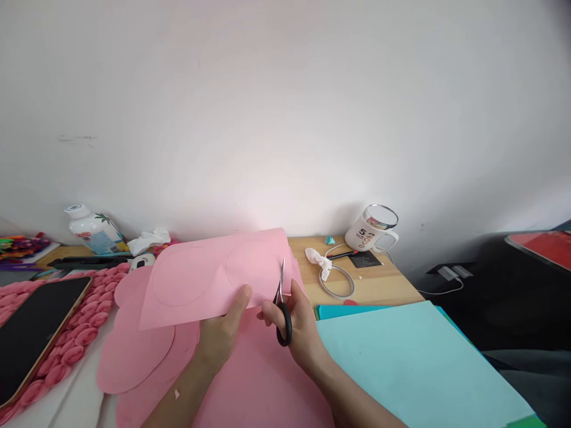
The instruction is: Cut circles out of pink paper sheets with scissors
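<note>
My left hand [223, 333] pinches the lower edge of a pink paper sheet [209, 273] with circles drawn on it, holding it up off the table. My right hand [297, 324] grips black-handled scissors [282, 309], fingers through the loops, blades pointing up into the sheet's right edge. Under both hands lie more pink sheets [263, 380] and rounded pink cut-outs [134, 351].
Light blue paper [414, 362] lies at the right. A phone [35, 327] rests on a pink knitted mat [80, 333] at the left. At the back of the wooden table [383, 285] are a white mug [372, 229], a cable loop [336, 282], a white bottle [91, 229] and tissue [149, 238].
</note>
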Available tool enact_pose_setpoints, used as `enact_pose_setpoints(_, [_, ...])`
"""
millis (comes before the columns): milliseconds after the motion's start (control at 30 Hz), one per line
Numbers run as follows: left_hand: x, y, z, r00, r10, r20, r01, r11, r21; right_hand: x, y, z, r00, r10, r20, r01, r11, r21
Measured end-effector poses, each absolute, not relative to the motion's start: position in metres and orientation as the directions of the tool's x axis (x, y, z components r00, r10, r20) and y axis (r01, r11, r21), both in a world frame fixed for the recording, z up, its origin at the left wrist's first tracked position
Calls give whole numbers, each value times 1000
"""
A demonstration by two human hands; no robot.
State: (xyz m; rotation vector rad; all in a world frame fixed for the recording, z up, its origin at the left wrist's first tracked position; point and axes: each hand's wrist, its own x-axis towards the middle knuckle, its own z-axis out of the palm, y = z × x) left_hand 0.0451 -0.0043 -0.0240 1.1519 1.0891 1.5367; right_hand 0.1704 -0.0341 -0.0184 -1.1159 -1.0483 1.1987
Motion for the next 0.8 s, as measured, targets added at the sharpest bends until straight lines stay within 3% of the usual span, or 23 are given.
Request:
enact_pose_setpoints(167, [50, -8, -25, -152, 970, 190, -110, -207, 972, 167, -36, -19, 92, 996, 19, -140, 32, -990])
enact_pose_setpoints(333, [55, -12, -18, 13, 979, 201, -84, -199, 976, 167, -34, -21, 70, 997, 24, -192, 37, -981])
enact_pose_setpoints(533, [53, -11, -21, -62, 972, 226, -46, -229, 972, 169, -32, -20, 43, 995, 94, -295, 103, -950])
enact_pose_setpoints(800, [54, -12, -10, 88, 959, 268, -81, -261, 962, 168, -33, -14, 74, 996, 49, -251, 66, -966])
